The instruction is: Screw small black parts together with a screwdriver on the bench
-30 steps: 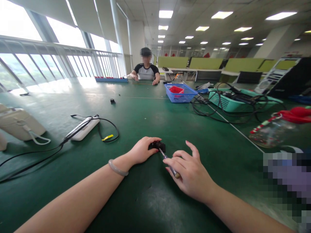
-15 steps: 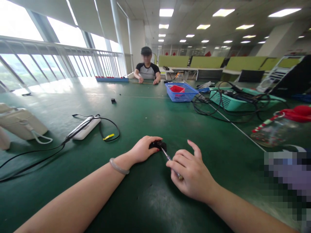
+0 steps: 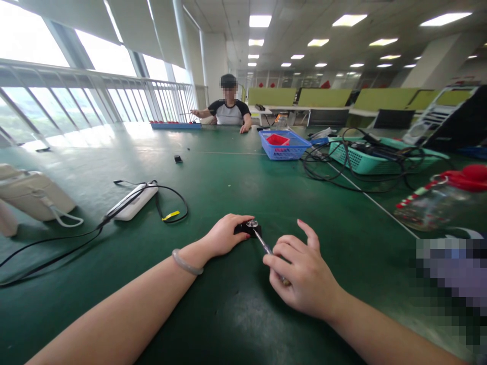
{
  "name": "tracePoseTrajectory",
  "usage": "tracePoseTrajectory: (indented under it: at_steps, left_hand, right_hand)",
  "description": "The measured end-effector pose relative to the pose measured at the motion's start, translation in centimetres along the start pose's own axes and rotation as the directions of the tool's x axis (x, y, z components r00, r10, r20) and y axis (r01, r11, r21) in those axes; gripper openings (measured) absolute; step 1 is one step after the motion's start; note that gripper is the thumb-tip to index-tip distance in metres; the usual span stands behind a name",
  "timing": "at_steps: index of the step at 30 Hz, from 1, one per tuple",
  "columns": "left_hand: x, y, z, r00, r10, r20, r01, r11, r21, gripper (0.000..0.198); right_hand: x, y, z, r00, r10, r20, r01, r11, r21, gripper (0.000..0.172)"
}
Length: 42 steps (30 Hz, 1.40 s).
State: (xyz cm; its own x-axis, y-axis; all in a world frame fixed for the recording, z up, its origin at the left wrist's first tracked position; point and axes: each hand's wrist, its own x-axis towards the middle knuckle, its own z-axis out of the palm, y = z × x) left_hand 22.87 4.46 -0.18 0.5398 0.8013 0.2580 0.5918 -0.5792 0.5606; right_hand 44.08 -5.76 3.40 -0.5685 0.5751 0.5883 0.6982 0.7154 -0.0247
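My left hand (image 3: 224, 235) rests on the green table and pinches a small black block-like part (image 3: 243, 228) between thumb and fingers. A shiny, silvery or clear bit (image 3: 251, 223) shows on top of that part, too small to make out. My right hand (image 3: 304, 274) is closed around a thin screwdriver (image 3: 263, 243), its little finger lifted away. The slanted metal tip touches or nearly touches the black part near my left fingertips. Part of the handle is hidden by my right fingers.
Left of my hands lie a white power bank (image 3: 133, 202) and a black cable (image 3: 101, 228). Farther off stand a blue basket (image 3: 287, 152), a teal basket (image 3: 352, 159) and a red-lidded jar (image 3: 429, 208). A person (image 3: 229, 111) sits across the green table (image 3: 213, 177).
A shiny bit now shows atop the black part, which was dark before. My right hand has shifted slightly right. The person opposite has moved one arm out to the blue tray.
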Motion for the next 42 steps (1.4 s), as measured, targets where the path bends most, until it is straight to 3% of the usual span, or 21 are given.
tracePoseTrajectory:
  at_steps: [23,42]
  left_hand:
    - [-0.05,0.07,-0.06,1.0,-0.017,-0.006,0.017,1.0,-0.025,0.045]
    - [-0.01,0.33,-0.12,1.0,-0.007,-0.023,0.005,0.999,-0.049,0.047]
  right_hand:
    - [0.01,-0.13,0.0,1.0,0.011,0.017,-0.011,1.0,0.009,0.012]
    - [0.02,-0.21,-0.12,0.997,0.05,-0.051,-0.049,0.999,0.018,0.012]
